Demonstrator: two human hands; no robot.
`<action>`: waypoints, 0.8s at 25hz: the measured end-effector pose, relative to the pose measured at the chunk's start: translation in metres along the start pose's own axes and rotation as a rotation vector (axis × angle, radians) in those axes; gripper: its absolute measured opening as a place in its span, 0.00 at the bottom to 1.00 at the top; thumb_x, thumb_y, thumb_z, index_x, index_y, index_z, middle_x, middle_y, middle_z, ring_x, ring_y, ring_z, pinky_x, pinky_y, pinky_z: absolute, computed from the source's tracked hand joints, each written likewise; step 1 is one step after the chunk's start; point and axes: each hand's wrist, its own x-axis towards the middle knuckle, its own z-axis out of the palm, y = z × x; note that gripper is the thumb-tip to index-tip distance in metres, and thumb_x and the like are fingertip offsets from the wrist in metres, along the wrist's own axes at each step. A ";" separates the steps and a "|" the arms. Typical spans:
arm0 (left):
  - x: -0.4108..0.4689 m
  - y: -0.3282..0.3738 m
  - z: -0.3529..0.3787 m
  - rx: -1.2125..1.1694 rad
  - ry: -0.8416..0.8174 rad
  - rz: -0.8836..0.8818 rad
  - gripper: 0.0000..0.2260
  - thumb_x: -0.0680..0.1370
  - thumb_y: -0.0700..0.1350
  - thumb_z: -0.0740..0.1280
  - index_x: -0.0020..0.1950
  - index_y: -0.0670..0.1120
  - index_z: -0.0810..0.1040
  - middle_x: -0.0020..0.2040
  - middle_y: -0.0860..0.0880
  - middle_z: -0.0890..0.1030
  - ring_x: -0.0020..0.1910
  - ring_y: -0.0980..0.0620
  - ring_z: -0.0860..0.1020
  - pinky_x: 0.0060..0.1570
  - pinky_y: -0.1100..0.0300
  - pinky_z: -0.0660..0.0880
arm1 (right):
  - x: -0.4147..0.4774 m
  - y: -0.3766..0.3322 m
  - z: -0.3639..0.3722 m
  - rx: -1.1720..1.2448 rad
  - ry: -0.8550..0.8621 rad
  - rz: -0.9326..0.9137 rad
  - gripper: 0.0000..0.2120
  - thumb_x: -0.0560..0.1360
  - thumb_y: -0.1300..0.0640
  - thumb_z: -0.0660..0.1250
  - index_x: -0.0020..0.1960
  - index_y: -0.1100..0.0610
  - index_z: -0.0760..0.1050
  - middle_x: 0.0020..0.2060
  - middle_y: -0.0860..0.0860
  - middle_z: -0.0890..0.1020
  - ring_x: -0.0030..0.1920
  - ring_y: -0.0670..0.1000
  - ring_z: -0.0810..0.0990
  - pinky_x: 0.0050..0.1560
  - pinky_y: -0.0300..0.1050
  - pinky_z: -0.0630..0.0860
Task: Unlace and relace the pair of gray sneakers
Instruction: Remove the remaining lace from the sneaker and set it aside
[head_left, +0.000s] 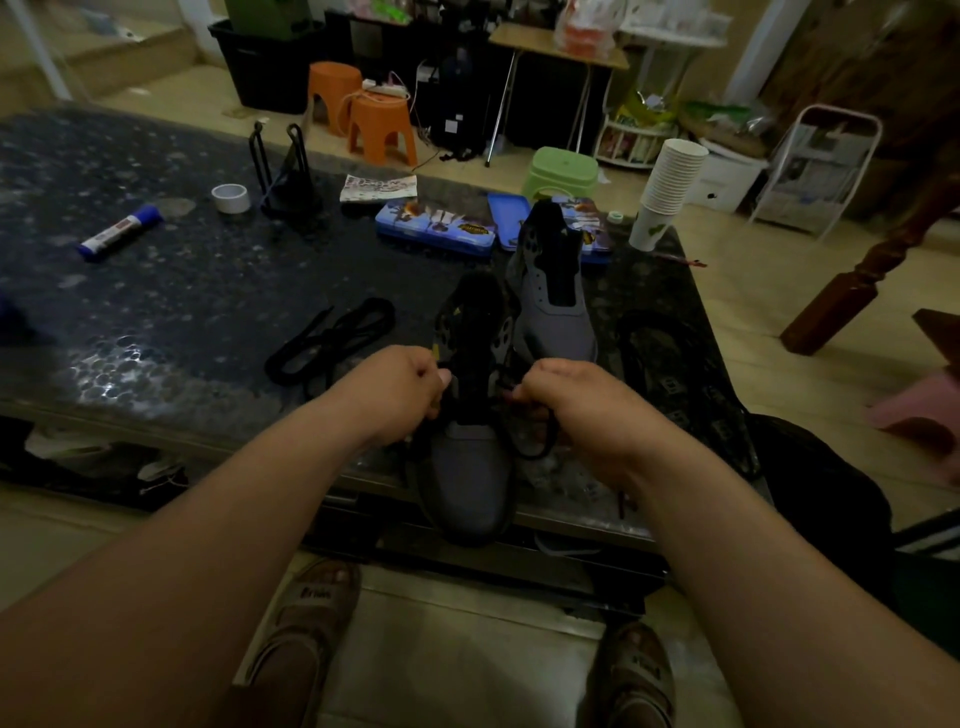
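A gray sneaker (470, 467) with black trim lies at the table's near edge, its toe pointing toward me. My left hand (400, 384) pinches a black lace at the sneaker's left eyelets. My right hand (566, 395) grips the other lace end at the right eyelets, and a loop of that lace (540, 441) hangs below it. The second gray sneaker (556, 301) sits just behind, with bare eyelets and no lace. A loose black lace (332, 338) lies coiled on the table to the left.
The dark speckled table (182, 291) holds a marker (119, 234), a tape roll (231, 197), a black stand (291, 176), blue tins (436, 228), stacked paper cups (670, 182) and black insoles (680, 384). Stools stand on the floor behind. My sandalled feet are below.
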 end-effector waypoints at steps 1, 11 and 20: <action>0.000 0.000 -0.001 -0.007 -0.009 -0.004 0.17 0.85 0.46 0.64 0.36 0.47 0.75 0.36 0.44 0.80 0.32 0.48 0.73 0.36 0.54 0.72 | -0.006 0.001 -0.006 -0.007 -0.019 0.004 0.06 0.71 0.52 0.69 0.39 0.51 0.74 0.44 0.62 0.82 0.52 0.65 0.83 0.47 0.52 0.67; -0.021 0.006 -0.034 -0.249 -0.291 -0.094 0.11 0.80 0.48 0.67 0.46 0.42 0.83 0.44 0.38 0.78 0.40 0.46 0.75 0.38 0.57 0.71 | 0.004 0.007 0.002 0.078 0.008 0.151 0.11 0.81 0.47 0.66 0.49 0.56 0.76 0.41 0.53 0.82 0.39 0.51 0.81 0.44 0.50 0.78; 0.000 0.005 -0.005 -0.036 -0.050 0.019 0.13 0.83 0.48 0.68 0.39 0.47 0.75 0.37 0.43 0.78 0.37 0.47 0.73 0.40 0.52 0.71 | 0.018 0.014 0.008 -0.211 0.142 0.017 0.18 0.77 0.40 0.73 0.54 0.55 0.77 0.45 0.51 0.84 0.44 0.51 0.82 0.40 0.45 0.75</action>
